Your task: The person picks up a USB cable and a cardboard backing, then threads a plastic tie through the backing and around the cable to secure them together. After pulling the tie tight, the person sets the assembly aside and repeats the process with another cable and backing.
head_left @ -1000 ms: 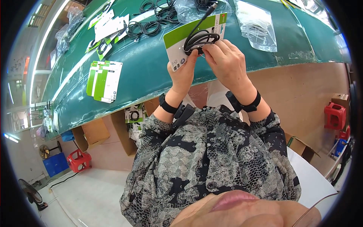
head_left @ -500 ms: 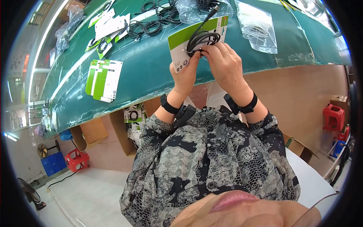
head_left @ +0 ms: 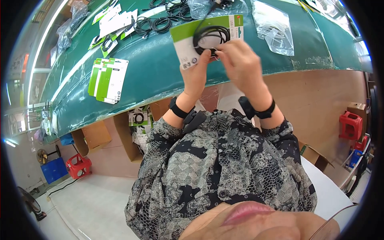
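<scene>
Above the table, my left hand grips a green and white backing card at its lower edge. A coiled black cable lies against the card's face, pressed there by my left thumb. One stretch of the cable runs up past the card's top edge. At the coil's lower right, the fingertips of my right hand pinch together, slightly blurred. A thin light strand shows by them, but what they hold is too small to make out.
Flat green and white cards lie on the green table at left. Behind them are carded cables and loose coiled black cables. A clear plastic bag with pale contents lies at right. An open carton stands below the table.
The card has turned flatter toward me, showing more of its face, and the coil has spread wider on it. My right hand has shifted slightly right while still pinching at the coil's edge.
</scene>
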A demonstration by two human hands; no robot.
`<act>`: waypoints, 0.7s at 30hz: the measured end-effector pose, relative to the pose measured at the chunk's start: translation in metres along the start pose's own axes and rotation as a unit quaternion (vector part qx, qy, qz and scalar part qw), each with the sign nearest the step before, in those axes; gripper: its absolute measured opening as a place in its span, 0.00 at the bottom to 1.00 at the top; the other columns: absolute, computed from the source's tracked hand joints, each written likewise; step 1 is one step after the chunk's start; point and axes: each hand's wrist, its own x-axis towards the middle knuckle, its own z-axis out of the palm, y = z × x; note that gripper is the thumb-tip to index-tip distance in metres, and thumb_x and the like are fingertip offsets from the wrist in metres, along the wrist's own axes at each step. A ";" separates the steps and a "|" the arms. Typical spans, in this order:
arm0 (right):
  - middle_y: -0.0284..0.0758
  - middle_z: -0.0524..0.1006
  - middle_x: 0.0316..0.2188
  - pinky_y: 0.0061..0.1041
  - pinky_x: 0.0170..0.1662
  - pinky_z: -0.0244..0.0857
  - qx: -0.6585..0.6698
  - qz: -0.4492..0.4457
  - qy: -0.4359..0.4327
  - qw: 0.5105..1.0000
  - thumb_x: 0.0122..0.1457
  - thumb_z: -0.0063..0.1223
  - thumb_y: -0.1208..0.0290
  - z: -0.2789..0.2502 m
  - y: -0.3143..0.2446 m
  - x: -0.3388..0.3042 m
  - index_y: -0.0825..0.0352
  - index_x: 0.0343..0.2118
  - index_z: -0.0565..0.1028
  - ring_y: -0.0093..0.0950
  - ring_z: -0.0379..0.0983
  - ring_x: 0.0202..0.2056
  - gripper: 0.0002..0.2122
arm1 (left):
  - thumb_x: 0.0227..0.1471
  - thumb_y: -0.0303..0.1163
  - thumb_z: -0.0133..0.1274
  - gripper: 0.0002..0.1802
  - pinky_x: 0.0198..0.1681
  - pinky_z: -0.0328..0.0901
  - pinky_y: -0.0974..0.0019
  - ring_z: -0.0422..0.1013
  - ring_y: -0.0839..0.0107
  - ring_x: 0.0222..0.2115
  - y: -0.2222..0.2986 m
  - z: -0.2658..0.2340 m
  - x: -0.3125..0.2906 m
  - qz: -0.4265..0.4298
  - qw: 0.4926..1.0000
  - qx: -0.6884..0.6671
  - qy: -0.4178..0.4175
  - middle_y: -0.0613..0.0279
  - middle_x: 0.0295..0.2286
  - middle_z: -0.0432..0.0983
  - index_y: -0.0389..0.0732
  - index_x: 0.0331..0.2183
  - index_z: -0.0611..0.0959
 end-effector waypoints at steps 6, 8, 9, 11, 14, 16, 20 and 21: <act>0.33 0.75 0.36 0.23 0.37 0.66 0.321 0.251 0.005 0.913 0.51 0.52 0.80 -0.010 0.050 -0.013 0.67 0.39 0.73 0.26 0.72 0.35 0.11 | 0.55 0.28 0.48 0.15 0.35 0.73 0.62 0.75 0.66 0.32 0.037 0.007 -0.003 -0.170 0.966 -0.190 -0.050 0.56 0.37 0.74 0.33 0.44 0.71; 0.34 0.75 0.37 0.24 0.39 0.66 0.328 0.220 -0.009 0.919 0.50 0.53 0.80 0.014 0.044 -0.024 0.67 0.42 0.73 0.27 0.72 0.37 0.14 | 0.56 0.29 0.48 0.15 0.35 0.74 0.60 0.75 0.64 0.33 0.036 0.012 -0.003 -0.182 0.962 -0.192 -0.063 0.56 0.37 0.74 0.34 0.45 0.70; 0.35 0.75 0.38 0.24 0.41 0.66 0.334 0.203 -0.019 0.920 0.50 0.53 0.80 0.021 0.044 -0.030 0.67 0.43 0.72 0.28 0.72 0.37 0.15 | 0.56 0.29 0.47 0.15 0.35 0.74 0.60 0.75 0.64 0.33 0.037 0.013 -0.003 -0.186 0.961 -0.192 -0.066 0.56 0.37 0.74 0.34 0.44 0.70; 0.36 0.75 0.38 0.25 0.42 0.65 0.299 0.162 -0.035 0.940 0.49 0.55 0.79 0.031 0.048 -0.039 0.67 0.44 0.72 0.29 0.71 0.39 0.16 | 0.56 0.29 0.47 0.14 0.35 0.74 0.61 0.75 0.65 0.33 0.036 0.013 -0.004 -0.195 0.959 -0.190 -0.073 0.56 0.36 0.74 0.34 0.44 0.71; 0.37 0.75 0.38 0.27 0.44 0.64 0.216 0.115 -0.047 0.969 0.48 0.56 0.79 0.038 0.054 -0.044 0.68 0.43 0.72 0.29 0.71 0.40 0.16 | 0.56 0.28 0.47 0.14 0.35 0.74 0.61 0.75 0.65 0.33 0.035 0.012 -0.007 -0.197 0.959 -0.191 -0.070 0.56 0.36 0.74 0.34 0.44 0.71; 0.38 0.75 0.35 0.29 0.42 0.64 0.242 0.137 -0.006 0.961 0.46 0.53 0.81 0.045 0.051 -0.043 0.68 0.39 0.74 0.33 0.71 0.38 0.14 | 0.56 0.28 0.47 0.14 0.35 0.74 0.61 0.75 0.65 0.33 0.034 0.012 -0.007 -0.198 0.959 -0.191 -0.072 0.56 0.36 0.74 0.34 0.44 0.71; 0.37 0.75 0.36 0.28 0.42 0.65 0.263 0.132 0.012 0.956 0.47 0.54 0.82 0.047 0.049 -0.042 0.69 0.40 0.73 0.31 0.71 0.38 0.15 | 0.56 0.28 0.47 0.14 0.35 0.74 0.61 0.75 0.65 0.33 0.032 0.014 -0.008 -0.201 0.959 -0.185 -0.075 0.56 0.36 0.74 0.34 0.44 0.71; 0.37 0.75 0.38 0.26 0.42 0.66 0.267 0.124 0.011 0.956 0.47 0.55 0.82 0.047 0.049 -0.041 0.69 0.42 0.72 0.29 0.71 0.38 0.16 | 0.56 0.28 0.47 0.14 0.35 0.74 0.61 0.75 0.64 0.33 0.032 0.015 -0.009 -0.196 0.960 -0.184 -0.071 0.56 0.36 0.74 0.34 0.44 0.70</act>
